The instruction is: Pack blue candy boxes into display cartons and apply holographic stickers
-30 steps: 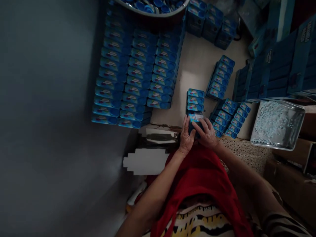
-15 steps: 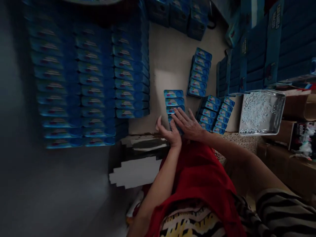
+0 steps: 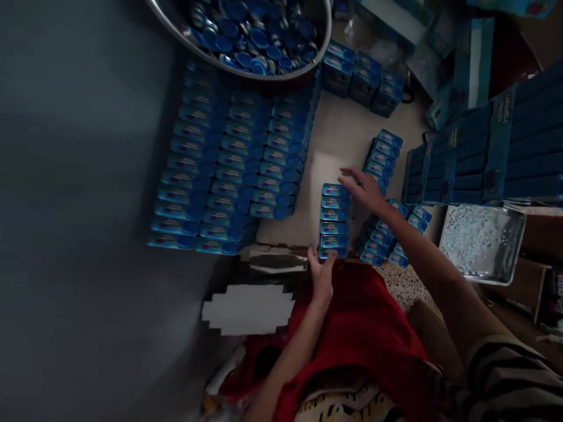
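A row of several small blue boxes (image 3: 334, 214) with printed faces stands on the worktop in front of me. My left hand (image 3: 323, 275) is at the row's near end. Its thumb touches the closest box and its fingers are spread beside the left edge; no grip shows. At the far end, my right hand (image 3: 361, 187) is open, fingers stretched over the upper right corner. Whether it touches the boxes I cannot tell. Nothing shows in its fingers.
Long rows of blue boxes (image 3: 229, 189) fill the left side, below a metal bowl (image 3: 303, 73) of blue-capped pieces. Shorter rows (image 3: 382, 157) stand to the right. Beyond are stacked cartons (image 3: 466, 152) and a metal tray (image 3: 505, 246) with small pale beads (image 3: 461, 237).
My hands have moved apart: the right went forward to the far end, the left back to the near end. More boxes of the row show. The view shifted, bringing the bowl in.
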The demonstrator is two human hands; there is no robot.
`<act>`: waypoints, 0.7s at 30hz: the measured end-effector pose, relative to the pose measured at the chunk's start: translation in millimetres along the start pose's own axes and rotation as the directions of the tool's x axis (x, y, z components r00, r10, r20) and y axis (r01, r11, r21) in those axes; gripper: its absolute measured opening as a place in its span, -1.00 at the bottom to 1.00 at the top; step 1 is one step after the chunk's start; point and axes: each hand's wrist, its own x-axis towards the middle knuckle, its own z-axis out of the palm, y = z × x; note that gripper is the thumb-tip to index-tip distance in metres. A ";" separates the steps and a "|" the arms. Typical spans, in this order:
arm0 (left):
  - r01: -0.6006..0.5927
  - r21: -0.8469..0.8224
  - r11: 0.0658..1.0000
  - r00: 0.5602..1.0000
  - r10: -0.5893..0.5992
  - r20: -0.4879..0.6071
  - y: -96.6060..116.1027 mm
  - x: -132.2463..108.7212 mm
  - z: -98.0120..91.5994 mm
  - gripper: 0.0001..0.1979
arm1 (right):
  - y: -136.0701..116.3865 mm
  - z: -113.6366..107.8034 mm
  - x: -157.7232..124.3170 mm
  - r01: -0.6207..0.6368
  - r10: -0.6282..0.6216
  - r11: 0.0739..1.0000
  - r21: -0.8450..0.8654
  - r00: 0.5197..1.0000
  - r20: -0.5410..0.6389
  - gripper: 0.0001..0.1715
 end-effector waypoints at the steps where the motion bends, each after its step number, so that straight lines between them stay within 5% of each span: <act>1: 0.013 0.009 1.000 1.000 -0.013 -0.026 3.9 1.0 5.0 -0.09 | 0.1 3.1 18.4 -0.015 0.019 0.999 -0.046 0.997 0.080 -0.39; 6: 0.120 -0.003 0.993 0.991 -0.120 -0.067 24.8 9.6 24.1 -0.24 | -8.8 31.5 63.6 0.034 0.122 0.947 -0.320 0.882 0.455 -0.14; 9: 0.174 -0.144 0.974 0.983 -0.180 -0.032 31.7 3.2 33.2 -0.35 | -16.9 42.2 68.0 0.006 0.190 0.925 -0.381 0.859 0.476 -0.18; 13: 0.166 -0.246 0.955 0.980 -0.188 -0.068 56.4 -13.2 35.9 -0.41 | -36.6 36.1 59.5 -0.023 0.199 0.920 -0.391 0.888 0.416 -0.17; 17: 0.130 -0.192 0.973 0.986 -0.147 -0.077 114.0 -32.0 43.2 -0.28 | -64.9 -18.7 47.7 -0.016 0.112 0.938 -0.346 0.959 0.260 -0.01; 21: 0.129 -0.115 0.985 0.988 -0.119 0.095 157.1 -46.7 105.0 -0.24 | -64.2 -107.7 56.9 -0.138 0.167 0.909 -0.392 0.985 0.041 -0.08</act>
